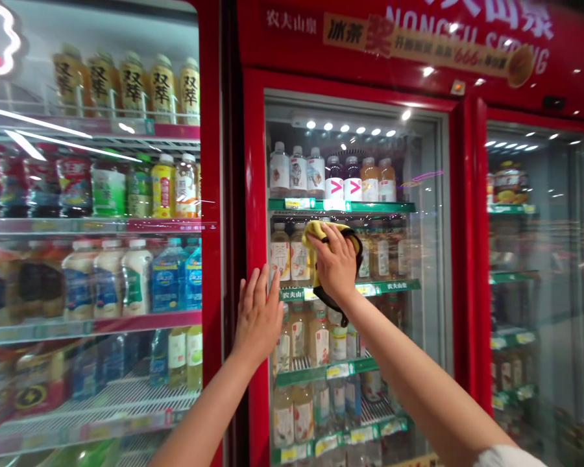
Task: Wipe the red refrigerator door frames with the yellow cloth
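Note:
My right hand (pixel 338 259) presses a yellow cloth with black edging (pixel 314 228) against the glass door (pixel 428 240) of a red drinks fridge. The fingers are bent over the cloth, and part of it hangs below the palm. To the left, my left hand (pixel 260 314) lies flat with its fingers stretched out on the red door frame (pixel 255 207), its fingertips close to the edge of the glass. Behind the pane stand rows of bottles (pixel 316 172) on shelves with green label strips.
A second fridge (pixel 209 162) with several shelves of bottles stands at the left. On the right is another glass door (pixel 549 272) in a red frame. A red header panel (pixel 292 48) with lettering runs across the top.

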Action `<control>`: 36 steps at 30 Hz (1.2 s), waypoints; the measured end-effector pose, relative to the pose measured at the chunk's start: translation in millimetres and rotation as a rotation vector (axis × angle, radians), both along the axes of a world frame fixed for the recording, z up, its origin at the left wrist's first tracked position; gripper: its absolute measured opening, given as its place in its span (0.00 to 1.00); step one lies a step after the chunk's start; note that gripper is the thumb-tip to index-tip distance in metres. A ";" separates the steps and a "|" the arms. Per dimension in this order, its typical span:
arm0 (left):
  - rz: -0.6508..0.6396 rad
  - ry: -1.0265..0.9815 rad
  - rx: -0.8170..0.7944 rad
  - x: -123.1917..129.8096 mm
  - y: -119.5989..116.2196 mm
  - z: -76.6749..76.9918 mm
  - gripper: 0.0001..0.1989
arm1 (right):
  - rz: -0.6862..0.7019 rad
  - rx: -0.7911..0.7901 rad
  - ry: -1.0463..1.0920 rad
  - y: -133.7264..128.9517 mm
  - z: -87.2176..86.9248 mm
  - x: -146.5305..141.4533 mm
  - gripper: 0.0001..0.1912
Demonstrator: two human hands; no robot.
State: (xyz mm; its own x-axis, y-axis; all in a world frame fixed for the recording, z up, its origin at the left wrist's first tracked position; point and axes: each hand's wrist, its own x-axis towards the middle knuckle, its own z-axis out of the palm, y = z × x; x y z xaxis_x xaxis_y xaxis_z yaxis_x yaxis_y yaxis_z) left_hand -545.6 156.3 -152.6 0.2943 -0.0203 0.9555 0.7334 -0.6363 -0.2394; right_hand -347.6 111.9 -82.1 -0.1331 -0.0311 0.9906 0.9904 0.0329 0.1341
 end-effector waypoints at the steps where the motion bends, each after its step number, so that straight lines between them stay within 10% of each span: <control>1: 0.003 0.003 0.002 0.7 0.0 -2.1 0.42 | 0.008 0.037 0.040 -1.8 -11.6 4.7 0.23; 5: 0.024 -0.026 0.021 8.1 -0.3 -3.0 0.42 | -0.019 -0.060 -0.090 -4.2 -49.4 11.5 0.23; 12: 0.000 -0.008 0.019 52.2 -5.8 14.3 0.41 | -0.066 -0.126 -0.121 -17.0 9.2 51.4 0.24; 19: 0.032 0.032 -0.011 65.8 -15.2 -0.2 0.41 | -0.087 -0.063 -0.071 -26.3 -51.9 76.4 0.22; 26: 0.008 0.053 0.037 100.5 -22.2 11.4 0.42 | -0.129 -0.132 -0.048 -35.5 6.6 114.6 0.24; 32: 0.000 0.041 0.029 118.7 -26.7 -2.9 0.42 | -0.147 -0.068 0.047 -45.3 -46.9 142.9 0.25; 36: -0.007 0.093 0.080 141.2 -32.3 1.5 0.41 | -0.141 -0.178 -0.189 -49.6 -31.3 155.3 0.23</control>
